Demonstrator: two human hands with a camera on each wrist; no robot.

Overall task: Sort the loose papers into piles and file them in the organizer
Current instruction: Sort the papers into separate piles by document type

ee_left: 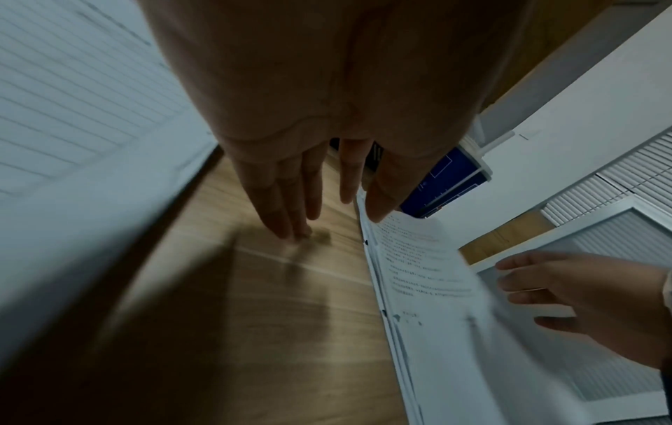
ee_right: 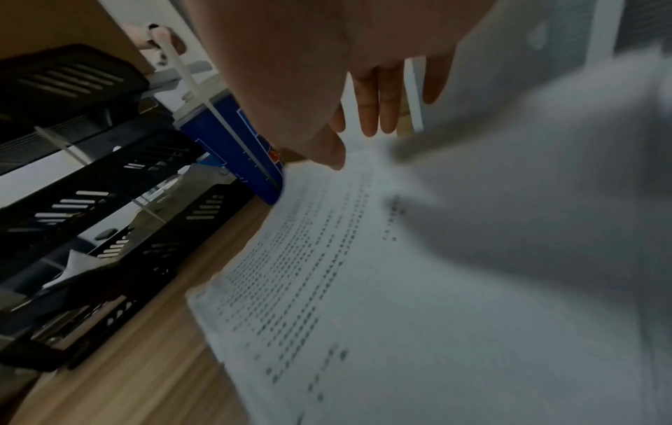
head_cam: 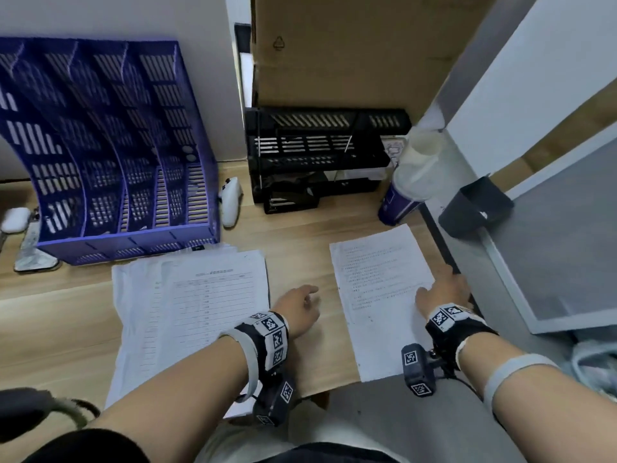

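A pile of white papers with a lined form on top lies on the wooden desk, in front of the purple slotted organizer. To the right lies a second small pile of text sheets. My left hand hovers over bare desk between the two piles, fingers straight, holding nothing. My right hand rests with straight fingers at the right edge of the text pile. Motion blur hides whether its fingertips press the paper.
A black tiered tray stands at the back centre, a blue cup with lid and straw right of it. A white controller lies beside the organizer. A grey partition and dark holder bound the desk's right side.
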